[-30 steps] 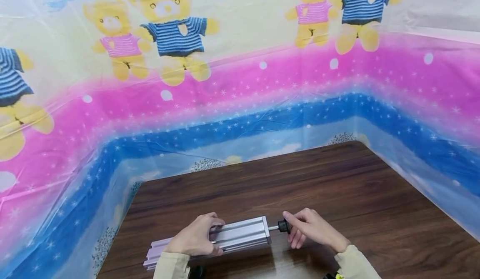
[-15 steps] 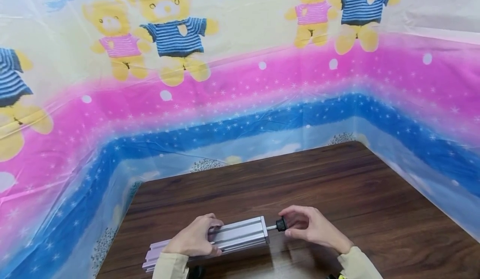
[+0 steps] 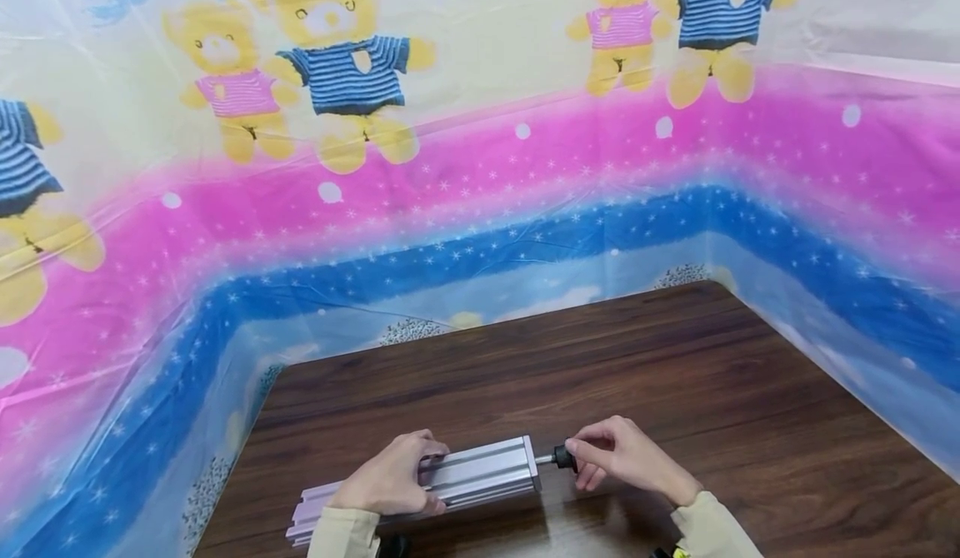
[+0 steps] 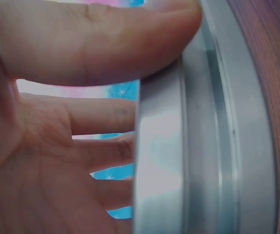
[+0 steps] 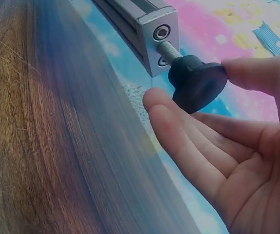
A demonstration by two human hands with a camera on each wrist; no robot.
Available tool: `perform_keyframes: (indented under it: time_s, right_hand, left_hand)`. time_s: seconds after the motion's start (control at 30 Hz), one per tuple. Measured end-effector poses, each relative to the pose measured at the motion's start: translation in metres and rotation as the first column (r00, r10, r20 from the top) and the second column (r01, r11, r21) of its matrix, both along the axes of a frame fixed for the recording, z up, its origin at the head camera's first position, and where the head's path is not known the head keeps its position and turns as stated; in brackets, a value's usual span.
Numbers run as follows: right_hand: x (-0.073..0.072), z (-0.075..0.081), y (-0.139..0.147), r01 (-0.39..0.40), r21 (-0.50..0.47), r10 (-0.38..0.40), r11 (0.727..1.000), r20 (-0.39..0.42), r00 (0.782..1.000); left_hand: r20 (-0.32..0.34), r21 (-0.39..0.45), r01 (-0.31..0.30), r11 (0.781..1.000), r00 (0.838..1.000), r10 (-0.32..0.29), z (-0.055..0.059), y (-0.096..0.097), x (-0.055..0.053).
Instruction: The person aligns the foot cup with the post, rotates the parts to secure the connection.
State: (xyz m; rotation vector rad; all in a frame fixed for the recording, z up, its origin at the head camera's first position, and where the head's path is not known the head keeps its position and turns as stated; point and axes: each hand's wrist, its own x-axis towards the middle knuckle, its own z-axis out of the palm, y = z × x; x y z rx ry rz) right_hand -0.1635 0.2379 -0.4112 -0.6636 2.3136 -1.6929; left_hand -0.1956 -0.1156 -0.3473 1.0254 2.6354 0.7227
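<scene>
A silver aluminium profile [image 3: 483,466] with grooved sides lies across the near part of the table. My left hand [image 3: 393,470] grips it from above, thumb along the near side and fingers over the far side; in the left wrist view the thumb [image 4: 106,44] presses its edge. From the end plate [image 5: 152,44] sticks a threaded stud [image 5: 169,50] that carries a black levelling foot [image 5: 201,85]. My right hand [image 3: 630,458] pinches the foot's round base by its rim, between thumb and fingers. A length of stud shows bare between plate and foot.
The dark wooden table [image 3: 600,366] extends behind and to the right of the profile. A printed curtain [image 3: 450,191] with bears hangs around its back and sides. Two bolt heads, one a hex socket bolt [image 5: 162,32], sit in the end plate.
Half a second ago the right hand had its fingers spread wider at the foot, thumb lower; now they have closed into a pinch again. The left hand and profile stay in place.
</scene>
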Motion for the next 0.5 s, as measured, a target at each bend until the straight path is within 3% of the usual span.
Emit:
perform_keyframes:
  time_s: [0.33,0.5]
  right_hand:
    - [0.0016,-0.0015,-0.0036,0.043,0.007,-0.043,0.999,0.122,0.992]
    - [0.0056,0.0012,0.0038,0.053,0.012,-0.054,0.999,0.072,0.996]
  left_hand:
    - [-0.008,0.003,0.007,1.000,1.000,-0.007,0.0006,0.0005,0.0015]
    - [-0.015,0.004,0.012,1.000,1.000,-0.012,0.0017,0.0011,0.0027]
